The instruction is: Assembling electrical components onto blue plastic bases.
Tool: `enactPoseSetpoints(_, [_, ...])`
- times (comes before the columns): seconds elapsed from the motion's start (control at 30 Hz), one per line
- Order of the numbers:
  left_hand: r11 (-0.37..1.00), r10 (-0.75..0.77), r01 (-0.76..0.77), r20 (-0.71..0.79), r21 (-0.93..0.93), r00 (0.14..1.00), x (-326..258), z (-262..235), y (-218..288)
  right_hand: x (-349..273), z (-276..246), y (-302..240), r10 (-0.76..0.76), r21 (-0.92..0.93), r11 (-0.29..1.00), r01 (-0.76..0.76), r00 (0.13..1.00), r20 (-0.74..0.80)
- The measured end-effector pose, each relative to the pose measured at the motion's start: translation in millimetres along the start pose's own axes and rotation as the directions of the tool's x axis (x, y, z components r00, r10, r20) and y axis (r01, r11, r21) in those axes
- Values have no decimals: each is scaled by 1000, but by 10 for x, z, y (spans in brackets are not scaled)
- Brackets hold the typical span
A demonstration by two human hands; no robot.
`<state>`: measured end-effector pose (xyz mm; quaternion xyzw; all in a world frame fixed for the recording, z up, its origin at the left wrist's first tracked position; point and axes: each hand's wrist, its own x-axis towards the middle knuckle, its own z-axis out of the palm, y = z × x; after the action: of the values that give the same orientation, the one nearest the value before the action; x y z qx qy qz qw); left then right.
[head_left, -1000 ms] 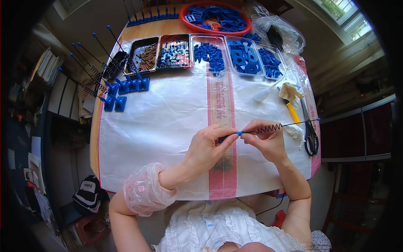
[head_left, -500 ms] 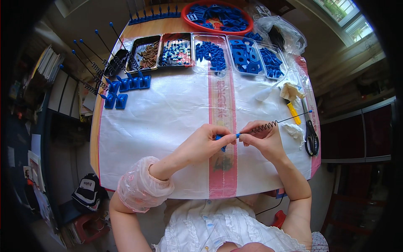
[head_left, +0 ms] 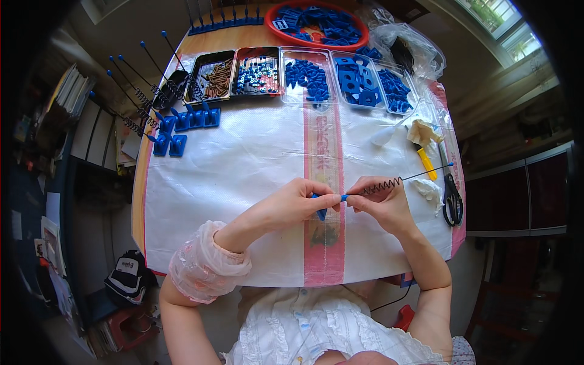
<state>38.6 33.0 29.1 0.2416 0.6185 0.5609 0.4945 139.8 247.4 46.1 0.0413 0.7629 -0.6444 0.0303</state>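
My left hand (head_left: 303, 199) is closed, pinching a blue plastic base (head_left: 322, 213) that hangs partly below its fingers. A small blue sleeve (head_left: 344, 198) shows between my two thumbs, in line with the base. My right hand (head_left: 389, 205) is closed around the near end of a black coil-spring wire (head_left: 383, 186). The coil lies across the fingers, and the straight wire runs up to the right, ending in a small blue ball. Fingers hide how the sleeve, base and wire meet. Both hands are above the white sheet's printed pink stripe.
Trays of brown screws (head_left: 218, 79), small nuts (head_left: 257, 78), blue cones (head_left: 307, 79) and flat blue plates (head_left: 358, 85) line the back. Behind is a red basin (head_left: 367, 30). Blue bases with spring wires (head_left: 198, 118) stand left; a yellow knife (head_left: 427, 163) and scissors (head_left: 452, 204) lie right.
The blue base below my left fingers has tilted and shows more of itself. My left hand has shifted slightly; the right stays almost in place.
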Motion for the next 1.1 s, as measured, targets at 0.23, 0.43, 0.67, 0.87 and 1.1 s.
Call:
enactPoseSetpoints(0.23, [928,344,-300,-197,223,918,78,108,-164,10,-1,53,-84,15,996,85,995,-52])
enactPoseSetpoints(0.43, [708,654,-425,-297,564,695,96,213,-159,-9,-4,81,-176,-33,984,173,975,-135])
enactPoseSetpoints(0.67, [616,736,-415,-301,670,606,122,249,-205,22,-17,182,-253,-27,967,252,960,-120])
enactPoseSetpoints(0.87, [514,807,-417,-258,750,531,125,230,-184,71,-34,287,-378,-43,926,376,919,-113])
enactPoseSetpoints(1.1, [455,810,-336,-227,824,541,117,221,-198,92,-36,316,-363,-50,932,359,926,-108])
